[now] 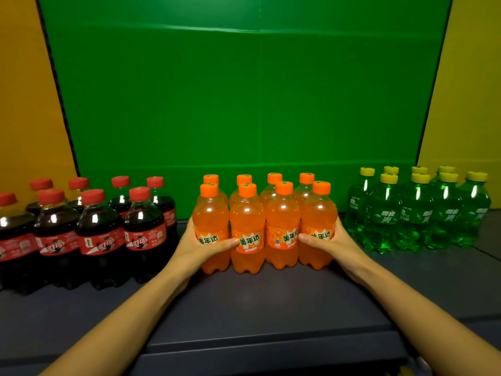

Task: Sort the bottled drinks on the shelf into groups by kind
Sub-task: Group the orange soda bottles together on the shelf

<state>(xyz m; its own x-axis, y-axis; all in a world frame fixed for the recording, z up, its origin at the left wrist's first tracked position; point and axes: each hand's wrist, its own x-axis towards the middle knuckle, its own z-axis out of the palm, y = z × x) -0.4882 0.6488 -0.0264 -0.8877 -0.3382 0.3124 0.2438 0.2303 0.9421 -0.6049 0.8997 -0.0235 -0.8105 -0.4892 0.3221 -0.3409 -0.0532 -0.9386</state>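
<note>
At the middle of the dark shelf (pixel 271 299), the orange soda bottles (pixel 264 226) stand bunched between cola bottles (pixel 81 229) and green bottles (pixel 417 213). The left hand (pixel 206 245) and right hand (pixel 329 244) cup the cluster's outer bottles, fingers spread across the labels. Uneven squeezing could probably topple an unsupported middle bottle.

A staged shop-shelf mock-up is suggested: a plain green backdrop (pixel 244 99) is hung between yellow side panels (pixel 24 109), and a dark shelf (pixel 271 308) is stocked with cola bottles (pixel 100 234), orange soda bottles (pixel 263 223) and green soda bottles (pixel 414 213).
</note>
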